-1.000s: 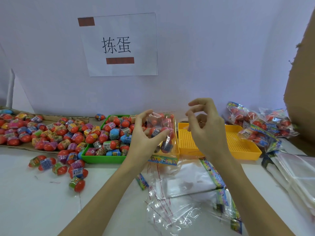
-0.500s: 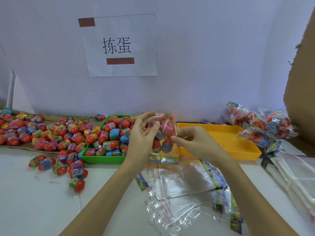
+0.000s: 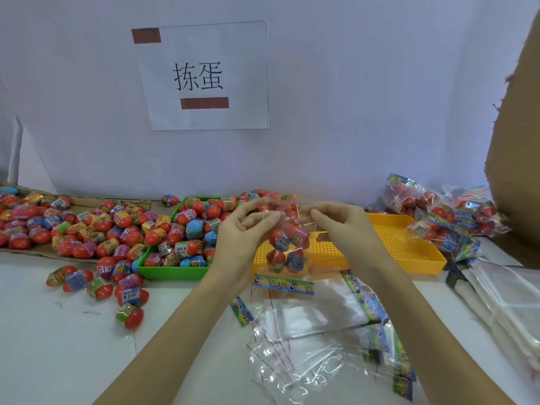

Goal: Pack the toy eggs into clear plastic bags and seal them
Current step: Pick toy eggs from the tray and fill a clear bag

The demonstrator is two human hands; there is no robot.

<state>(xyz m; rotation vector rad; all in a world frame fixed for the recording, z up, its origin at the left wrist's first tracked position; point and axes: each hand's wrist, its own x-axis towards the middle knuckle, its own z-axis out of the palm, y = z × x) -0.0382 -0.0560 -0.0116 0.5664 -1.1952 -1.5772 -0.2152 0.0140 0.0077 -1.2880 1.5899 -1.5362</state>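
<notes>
At the centre of the frame, the left hand (image 3: 244,229) and the right hand (image 3: 339,226) each pinch the top edge of a filled clear bag (image 3: 287,247), which hangs between them above the near edge of the yellow tray (image 3: 409,249). Several toy eggs show through the plastic, and a printed strip (image 3: 284,285) runs along the bag's lower end. Both hands are closed on the mouth of the bag, fingers curled round the film. This looks like the sealing step for this bag, though whether the flap is already stuck down cannot be told from the picture.

Some work is plainly done: a heap of packed bags (image 3: 444,211) lies at the right of the frame, just beyond the yellow tray.

Much more remains. The green tray (image 3: 175,273) at centre left is full of eggs, a large spread of loose eggs (image 3: 58,226) covers the cardboard at the far left, and a few stray eggs (image 3: 99,287) lie on the table (image 3: 58,346) in front of it. Empty bags (image 3: 309,340) wait in a loose pile at lower centre, with a further stack of clear film (image 3: 508,302) at lower right. By this count, the task appears to be in its earlier part, with most eggs still unpacked.
</notes>
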